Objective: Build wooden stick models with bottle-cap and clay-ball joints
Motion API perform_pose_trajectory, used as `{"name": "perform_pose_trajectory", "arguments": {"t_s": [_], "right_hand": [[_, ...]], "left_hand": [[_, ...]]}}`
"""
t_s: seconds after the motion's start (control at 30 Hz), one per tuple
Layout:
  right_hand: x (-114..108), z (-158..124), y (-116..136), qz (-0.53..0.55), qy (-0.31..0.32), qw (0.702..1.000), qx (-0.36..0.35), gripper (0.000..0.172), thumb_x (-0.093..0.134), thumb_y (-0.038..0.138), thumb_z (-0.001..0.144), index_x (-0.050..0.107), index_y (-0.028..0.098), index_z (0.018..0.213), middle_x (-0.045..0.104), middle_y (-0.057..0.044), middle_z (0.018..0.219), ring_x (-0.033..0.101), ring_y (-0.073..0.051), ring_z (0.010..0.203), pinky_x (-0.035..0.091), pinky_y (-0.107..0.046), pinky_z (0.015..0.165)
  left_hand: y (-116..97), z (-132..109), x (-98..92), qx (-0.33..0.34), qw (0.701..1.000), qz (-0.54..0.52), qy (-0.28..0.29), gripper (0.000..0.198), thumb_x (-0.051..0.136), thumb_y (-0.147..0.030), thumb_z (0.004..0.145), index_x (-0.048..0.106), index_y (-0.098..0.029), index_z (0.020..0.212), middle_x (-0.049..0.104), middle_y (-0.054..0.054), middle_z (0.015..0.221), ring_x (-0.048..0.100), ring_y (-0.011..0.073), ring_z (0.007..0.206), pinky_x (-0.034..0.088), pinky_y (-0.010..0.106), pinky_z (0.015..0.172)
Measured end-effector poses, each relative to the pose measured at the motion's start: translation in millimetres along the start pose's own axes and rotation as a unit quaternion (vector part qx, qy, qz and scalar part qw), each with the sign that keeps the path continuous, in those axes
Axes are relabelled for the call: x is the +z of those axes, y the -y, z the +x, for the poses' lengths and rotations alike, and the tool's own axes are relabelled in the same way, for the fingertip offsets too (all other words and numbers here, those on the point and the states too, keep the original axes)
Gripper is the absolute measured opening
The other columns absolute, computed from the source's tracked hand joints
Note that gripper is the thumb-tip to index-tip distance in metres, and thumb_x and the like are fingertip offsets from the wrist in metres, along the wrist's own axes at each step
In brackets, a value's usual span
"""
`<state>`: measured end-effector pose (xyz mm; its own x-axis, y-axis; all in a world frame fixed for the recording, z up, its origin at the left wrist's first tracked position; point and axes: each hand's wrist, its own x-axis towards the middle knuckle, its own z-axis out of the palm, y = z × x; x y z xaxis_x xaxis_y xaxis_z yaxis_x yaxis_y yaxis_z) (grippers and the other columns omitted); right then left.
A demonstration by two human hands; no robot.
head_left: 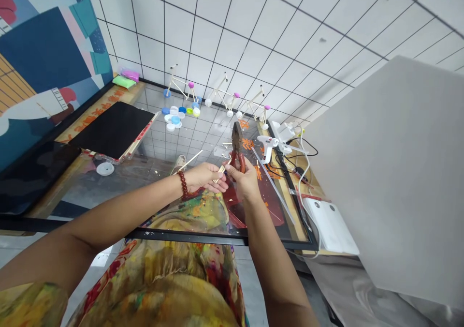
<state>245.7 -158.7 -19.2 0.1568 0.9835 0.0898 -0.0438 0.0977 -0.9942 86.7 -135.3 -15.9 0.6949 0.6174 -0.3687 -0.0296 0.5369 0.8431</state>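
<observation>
Several short wooden sticks [218, 173] are pinched in my left hand [212, 177], which wears a dark red bead bracelet [183, 185]. My right hand [245, 179] is wrapped round the red handles of a pair of pliers [237, 148], whose dark jaws point away from me. The two hands nearly meet, and the stick ends reach toward the pliers' handles. A longer loose stick [191, 160] lies on the glass tabletop beyond my left wrist. Small bits lie near the pliers.
Three stick frames with bottle-cap wheels [220, 95] stand along the tiled wall, near a cluster of bottle caps [175, 120]. A white glue gun [268, 147], cables and a white power strip [331, 225] lie right. A black board [112, 128] and white disc [105, 169] lie left.
</observation>
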Motion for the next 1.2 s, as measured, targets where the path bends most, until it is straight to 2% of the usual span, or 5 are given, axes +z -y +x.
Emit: {"name": "perform_pose_trajectory", "arguments": {"t_s": [0.37,0.63,0.83,0.97,1.2], "right_hand": [[4,-4,1,-0.019,0.032,0.999,-0.003,0.042,0.081,0.031,0.063,0.059,0.021,0.098,0.061,0.005,0.075,0.053,-0.009,0.06,0.047,-0.023,0.055],[4,-4,0,-0.044,0.044,0.998,-0.014,0.032,0.074,0.037,0.072,0.057,0.022,0.095,0.058,0.003,0.077,0.053,-0.011,0.062,0.046,-0.026,0.059],[2,-3,-7,-0.049,-0.039,0.997,-0.05,0.034,0.066,0.035,0.08,0.051,0.025,0.108,0.061,0.002,0.086,0.056,-0.012,0.068,0.046,-0.027,0.068],[3,-5,-1,0.019,-0.031,0.999,-0.021,0.033,0.065,0.032,0.079,0.045,0.027,0.105,0.067,0.002,0.088,0.061,-0.013,0.068,0.046,-0.027,0.066],[-2,-4,9,0.023,0.006,1.0,0.019,0.023,0.07,0.031,0.071,0.054,0.022,0.085,0.068,-0.002,0.093,0.064,-0.016,0.077,0.048,-0.029,0.07]], "left_hand": [[-5,-3,7.2,-0.005,0.999,0.052,-0.003,0.021,0.068,-0.029,0.083,0.058,-0.012,0.076,0.069,0.005,0.067,0.069,0.0142,0.067,0.056,0.031,0.072],[-3,-5,13.0,0.049,0.995,0.069,-0.058,0.023,0.049,-0.024,0.092,0.052,-0.014,0.072,0.051,-0.005,0.048,0.053,0.0079,0.04,0.046,0.019,0.046],[-20,-4,-5.4,0.09,0.989,-0.007,-0.113,0.015,0.048,-0.019,0.093,0.058,-0.013,0.085,0.054,-0.004,0.05,0.057,0.0093,0.044,0.052,0.023,0.053],[-27,-1,-26.6,0.109,0.981,-0.088,-0.135,0.011,0.052,-0.02,0.092,0.059,-0.013,0.096,0.063,0.0,0.059,0.068,0.014,0.06,0.057,0.029,0.067],[-35,-1,-44.4,0.127,0.977,-0.122,-0.121,0.012,0.058,-0.02,0.09,0.059,-0.011,0.083,0.073,0.012,0.089,0.072,0.017,0.078,0.057,0.031,0.076]]}}
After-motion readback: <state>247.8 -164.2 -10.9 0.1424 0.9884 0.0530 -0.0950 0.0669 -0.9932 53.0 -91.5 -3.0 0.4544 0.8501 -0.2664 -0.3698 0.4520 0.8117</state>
